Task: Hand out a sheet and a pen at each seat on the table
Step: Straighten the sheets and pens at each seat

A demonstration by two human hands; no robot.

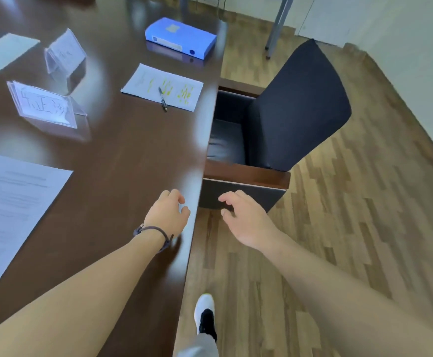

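Note:
A dark brown table (122, 150) fills the left of the view. A sheet with yellow marks (143, 82) lies near the table's right edge, in front of a dark chair (295, 106), and a pen (163, 99) rests on it. A printed sheet (12, 210) lies at the near left, and another sheet (4, 51) at the far left. My left hand (167, 215) hovers over the table's edge, fingers curled and holding nothing. My right hand (246, 217) hangs past the edge, beside the chair's armrest, fingers apart and empty.
Two clear plastic name stands (44, 105) (65, 51) sit mid-table. A blue binder (180, 37) lies at the far edge. Wood flooring (339, 228) runs along the right, with a grey desk leg (274, 29) at the back. My shoe (205, 315) is on the floor below.

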